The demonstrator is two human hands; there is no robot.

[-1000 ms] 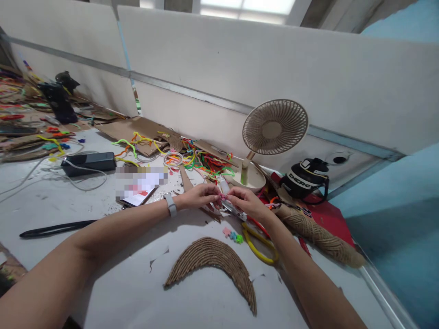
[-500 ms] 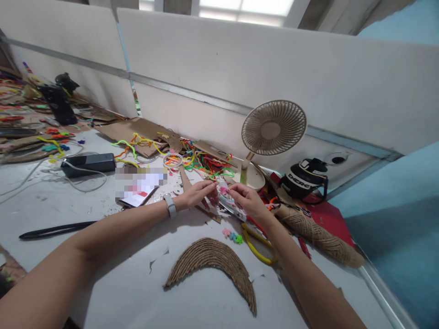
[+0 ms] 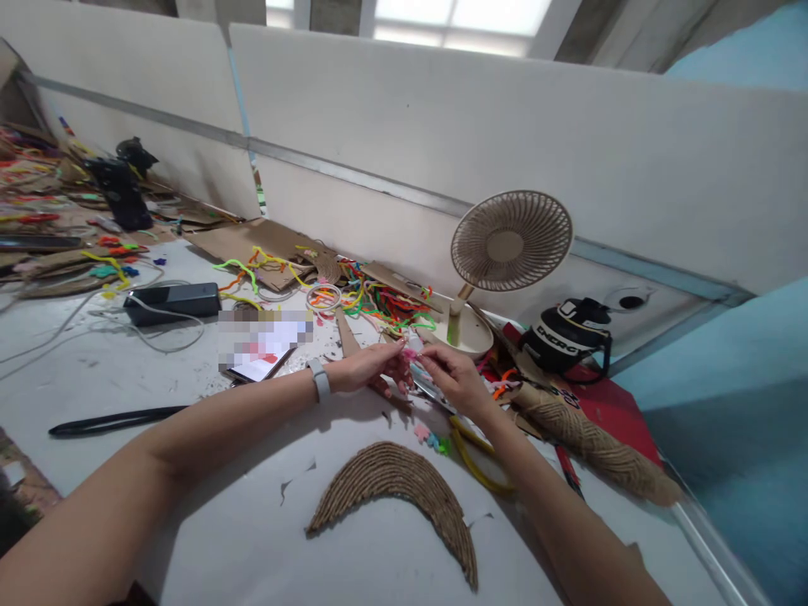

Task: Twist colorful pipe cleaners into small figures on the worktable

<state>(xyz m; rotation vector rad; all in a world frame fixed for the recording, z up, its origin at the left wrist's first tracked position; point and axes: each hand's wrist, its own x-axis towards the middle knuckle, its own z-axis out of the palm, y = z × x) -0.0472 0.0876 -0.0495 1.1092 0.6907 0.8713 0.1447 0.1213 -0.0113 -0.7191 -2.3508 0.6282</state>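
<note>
A small pink piece of pipe cleaner (image 3: 410, 354) is pinched between the fingertips of my two hands above the table. My left hand (image 3: 374, 367), with a grey band at the wrist, meets it from the left, fingers curled. From the right, my right hand (image 3: 455, 376) grips it with thumb and forefinger. Below them lie small fuzzy shapes in pink (image 3: 421, 433), blue (image 3: 433, 440) and green (image 3: 443, 446). A tool with yellow handles (image 3: 475, 454) rests partly behind my right forearm. Nearer to me, a crescent of coiled jute cord (image 3: 395, 473) lies flat.
A tangle of coloured pipe cleaners (image 3: 391, 305) lies at the back beside a beige fan (image 3: 511, 244). To the right are a black jug-like container (image 3: 565, 337) and a roll of twine (image 3: 587, 438). A phone (image 3: 268, 353) and a dark box with a cable (image 3: 173, 305) sit left.
My hands have drawn slightly closer together around the pink piece, and the left fingers have curled more. The whole view has shifted a little, so things appear further right.
</note>
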